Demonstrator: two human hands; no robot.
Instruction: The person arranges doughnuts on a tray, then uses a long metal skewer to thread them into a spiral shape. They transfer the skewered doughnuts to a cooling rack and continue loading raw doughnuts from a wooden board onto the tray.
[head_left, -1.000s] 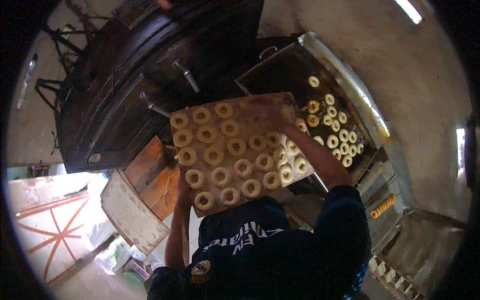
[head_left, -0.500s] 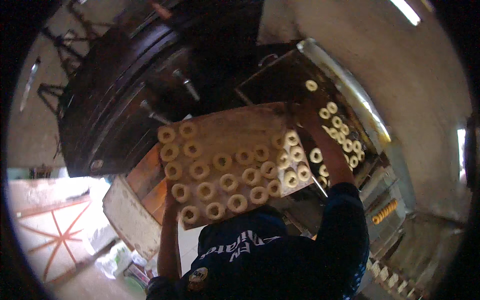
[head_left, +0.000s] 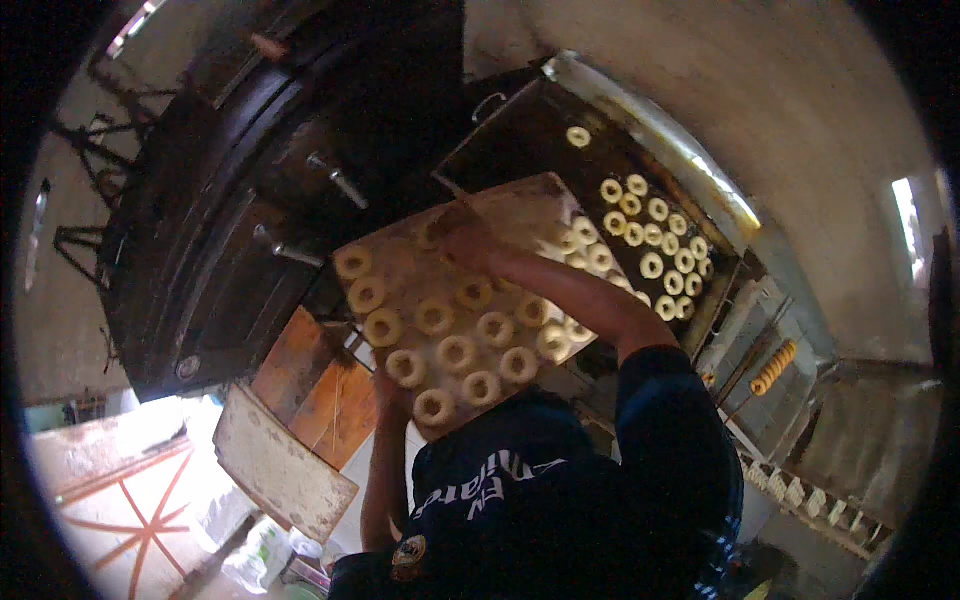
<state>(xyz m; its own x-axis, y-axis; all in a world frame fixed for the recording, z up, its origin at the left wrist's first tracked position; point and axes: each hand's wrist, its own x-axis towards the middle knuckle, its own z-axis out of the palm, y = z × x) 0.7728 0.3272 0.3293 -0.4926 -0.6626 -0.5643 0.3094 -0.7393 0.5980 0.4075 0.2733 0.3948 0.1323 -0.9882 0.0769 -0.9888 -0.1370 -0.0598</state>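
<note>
— Where is the board?

— The flat board (head_left: 450,290) sits at the middle of the view, held up above the person's dark shirt (head_left: 560,500). It carries rows of pale dough rings (head_left: 436,316), raw-looking, lying flat on its floury top.

— How do the hands hold it?

— The left hand (head_left: 392,392) is under the board's near left edge, by the nearest rings; its fingers are hidden beneath the wood, so I cannot tell how they are set. The right hand (head_left: 462,232) reaches over the top, fingers bent down on the surface among the rings near the far side, the bare forearm lying across the right half.

— Which way does it run?

— Its long axis goes from lower left to upper right, the far end pointing at the dark frying vat (head_left: 560,150). That end overlaps the vat's rim.

— And beyond it?

— More rings (head_left: 652,265) float in the vat, clustered at its right side, one alone farther back. Left of it stands a big dark metal machine (head_left: 230,220) with protruding rods. Below lie orange-brown wooden planks (head_left: 315,390) and a pale worn board (head_left: 280,465). A stick threaded with yellow rings (head_left: 775,367) rests at right, before a rough grey wall (head_left: 800,130). Daylight falls on the floor at lower left.
</note>
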